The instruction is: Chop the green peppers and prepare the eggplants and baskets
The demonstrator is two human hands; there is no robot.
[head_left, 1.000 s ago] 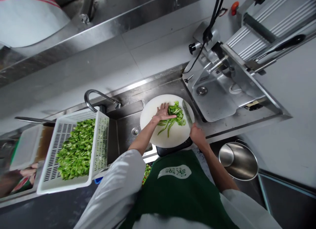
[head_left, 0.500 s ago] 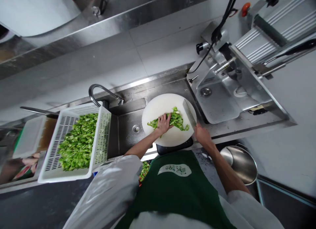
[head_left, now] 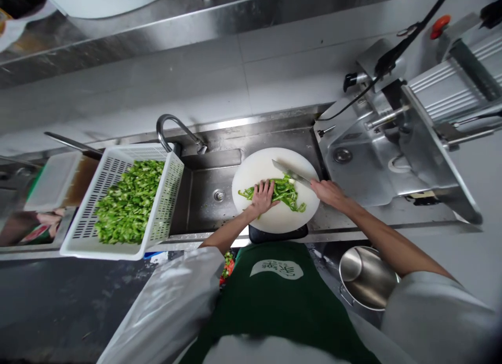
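Note:
A round white cutting board (head_left: 259, 168) lies over the right part of a steel sink. On it is a bunch of leafy green vegetables (head_left: 288, 194). My left hand (head_left: 262, 196) lies flat on the left end of the greens, fingers spread. My right hand (head_left: 328, 191) grips the handle of a cleaver (head_left: 290, 173), whose blade reaches leftward over the far side of the greens.
A white slotted basket (head_left: 168, 194) of chopped greens sits over the sink's left side, below a curved tap (head_left: 172, 124). A steel slicing machine (head_left: 392, 139) stands at the right. A steel pot (head_left: 366, 277) sits low at the right. Another person's hand (head_left: 43, 220) shows at far left.
My left hand drew the greens toward the board's middle and pressed down on them. The cleaver swung from standing at the board's right edge to lying across the far side of the greens.

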